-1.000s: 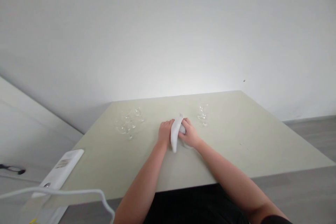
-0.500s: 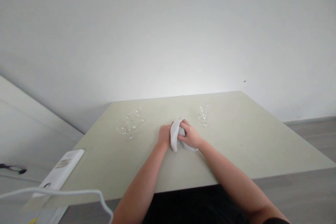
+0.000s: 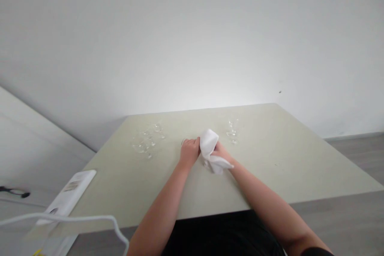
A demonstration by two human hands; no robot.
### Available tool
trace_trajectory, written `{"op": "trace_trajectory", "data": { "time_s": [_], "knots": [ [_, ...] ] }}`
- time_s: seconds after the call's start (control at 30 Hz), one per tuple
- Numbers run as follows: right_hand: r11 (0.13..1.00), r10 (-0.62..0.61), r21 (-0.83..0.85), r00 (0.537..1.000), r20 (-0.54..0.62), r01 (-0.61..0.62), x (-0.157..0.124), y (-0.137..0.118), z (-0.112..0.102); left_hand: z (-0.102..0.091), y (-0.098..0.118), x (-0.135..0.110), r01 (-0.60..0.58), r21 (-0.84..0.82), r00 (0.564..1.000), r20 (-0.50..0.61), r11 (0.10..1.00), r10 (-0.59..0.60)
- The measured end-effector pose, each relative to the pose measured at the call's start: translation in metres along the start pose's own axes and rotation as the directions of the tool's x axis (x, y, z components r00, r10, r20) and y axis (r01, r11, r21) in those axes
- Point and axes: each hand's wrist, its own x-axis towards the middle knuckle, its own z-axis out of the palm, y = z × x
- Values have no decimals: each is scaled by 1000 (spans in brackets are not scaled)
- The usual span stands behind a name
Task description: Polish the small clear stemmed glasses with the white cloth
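My left hand [image 3: 189, 152] is closed around a clear stemmed glass, whose rim [image 3: 183, 142] just shows past my fingers; most of the glass is hidden. My right hand [image 3: 220, 153] grips a white cloth [image 3: 210, 148], which bunches up over its fingers and touches the glass between both hands. Both hands rest over the middle of the pale green table [image 3: 270, 168].
Several clear stemmed glasses [image 3: 147, 140] stand at the back left of the table. Another glass group [image 3: 232, 130] stands to the right of my hands. A white flat device [image 3: 67, 194] and a white cable [image 3: 75, 220] lie at the near left corner. Black glasses [image 3: 13, 193] lie far left.
The cloth has shifted from between my hands to up over my right hand. My left hand stays put on the glass, whose rim now shows.
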Motion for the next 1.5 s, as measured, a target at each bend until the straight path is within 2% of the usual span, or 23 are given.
{"op": "trace_trajectory", "data": {
  "time_s": [0.1, 0.2, 0.23, 0.3, 0.4, 0.47, 0.57, 0.67, 0.73, 0.83, 1.0, 1.07, 1.23, 1.37, 1.5],
  "knots": [
    [979, -165, 142, 978, 130, 147, 0, -3, -9, 1, -3, 1, 53, -37, 989, 137, 998, -48],
    [936, -266, 277, 953, 148, 218, 1, -7, -14, -2, -1, 2, 109, -63, 981, 166, 992, -97],
    [922, -247, 337, 960, 128, 193, 2, -8, -14, -4, 0, 2, 137, -78, 977, 174, 987, -122],
    [873, -133, 484, 986, 98, 69, 3, -8, -11, -6, 2, 1, 206, -112, 966, 184, 972, -184],
    [790, 42, 601, 989, 143, -121, 4, -3, -4, -7, 2, 0, 247, -138, 961, 162, 959, -224],
    [799, 81, 580, 985, 155, -157, 4, 3, -1, -5, 0, 0, 176, -127, 980, 121, 976, -160],
    [870, 110, 455, 974, 196, -190, 3, 12, 1, 1, -2, 1, 6, -69, 998, 60, 998, -2],
    [934, 120, 288, 945, 303, -211, 1, 16, 1, 5, -2, 1, -124, -9, 992, 17, 992, 124],
    [951, 103, 242, 938, 332, -190, 1, 16, 0, 7, -1, 1, -170, 6, 985, -8, 985, 170],
    [965, 106, 193, 940, 325, -176, 1, 11, -3, 11, -2, 1, -179, 5, 984, -3, 984, 180],
    [990, 138, -44, 956, 258, -131, 2, 3, -15, 17, -2, 2, -187, 3, 982, 32, 982, 187],
    [987, 152, -86, 956, 252, -135, 2, 3, -17, 16, -1, 2, -183, 6, 983, 24, 983, 183],
    [984, 175, -16, 946, 272, -177, 0, 5, -9, 7, -2, 2, -185, 24, 982, -22, 982, 185],
    [994, 83, 57, 982, 168, -93, -2, 5, -3, 9, -4, 1, -198, -16, 980, 29, 980, 199],
    [996, 22, 79, 994, 107, -30, -1, 10, -4, 15, -2, 0, -173, -46, 982, 63, 984, 176]
  ]
}}
